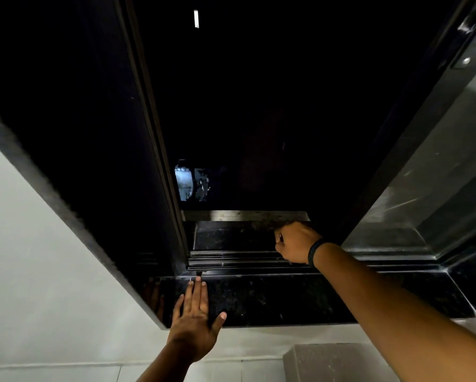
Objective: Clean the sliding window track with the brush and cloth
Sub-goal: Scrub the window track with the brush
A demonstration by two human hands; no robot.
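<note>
Head view, listed left to right.

White wall [38,257]: lower left, plain, not involved.

Sliding pane [79,133]: dark, its edge meets the track near your left fingertips.

Left hand [194,318]: yours, flat and spread wide on the black stone sill [272,299], palm down, holding nothing. It looks like a brace.

Window track [239,261]: the task's thing. Its metal rails run across the frame just beyond the sill, between your two hands, lit and exposed in the open section.

Right hand [296,242]: yours, curled into a fist at the right end of the track, a black wristband [315,252] behind it. You seem to grip something small. A dark, bristly edge shows above the knuckles and may be the brush, but the light is too poor to be sure.

Cloth: not in view.

Step in hand, as a judgement: the dry pass, loosening dirt at the far end of the track.

Next move calls for: drawing along the rail grooves toward your left hand, keeping to the channels, then finding the cloth for the wipe.
</note>
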